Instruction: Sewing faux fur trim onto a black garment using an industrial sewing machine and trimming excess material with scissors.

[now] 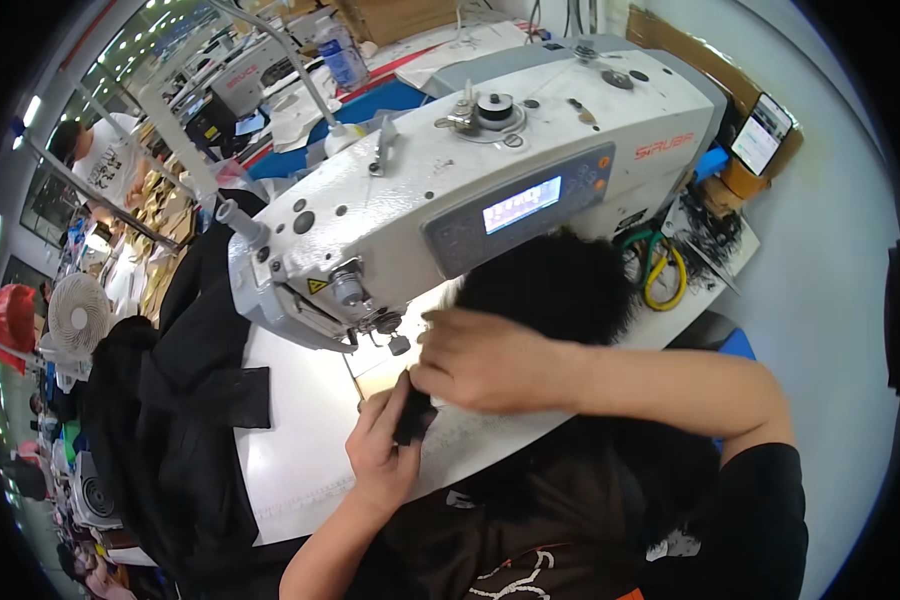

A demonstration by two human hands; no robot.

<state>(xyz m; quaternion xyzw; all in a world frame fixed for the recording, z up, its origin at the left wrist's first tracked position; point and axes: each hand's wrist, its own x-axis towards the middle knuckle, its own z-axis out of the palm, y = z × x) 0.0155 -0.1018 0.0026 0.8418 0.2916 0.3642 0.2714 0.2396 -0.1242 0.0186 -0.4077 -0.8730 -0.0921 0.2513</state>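
Note:
My left hand (380, 450) pinches a small black fabric piece (413, 422) on the white sewing table (305, 470), in front of the needle area. My right hand (475, 365) is curled at the top of that piece, its fingertips close together; what they grip is hidden. A white sewing machine (350, 220) with a lit control screen (520, 205) arches above both hands. Black furry material (545, 285) lies under the arm of the machine, just beyond my right hand. Dark garments (170, 420) are heaped over the table's left side.
Green and yellow-handled scissors (663, 285), a phone (760, 135) and dark scraps (710, 230) sit at the right, beside a pale wall (840, 330). A thread stand (310, 70) rises behind the machine. At far left are a white fan (78, 315) and a co-worker (105, 160) among fabric pieces.

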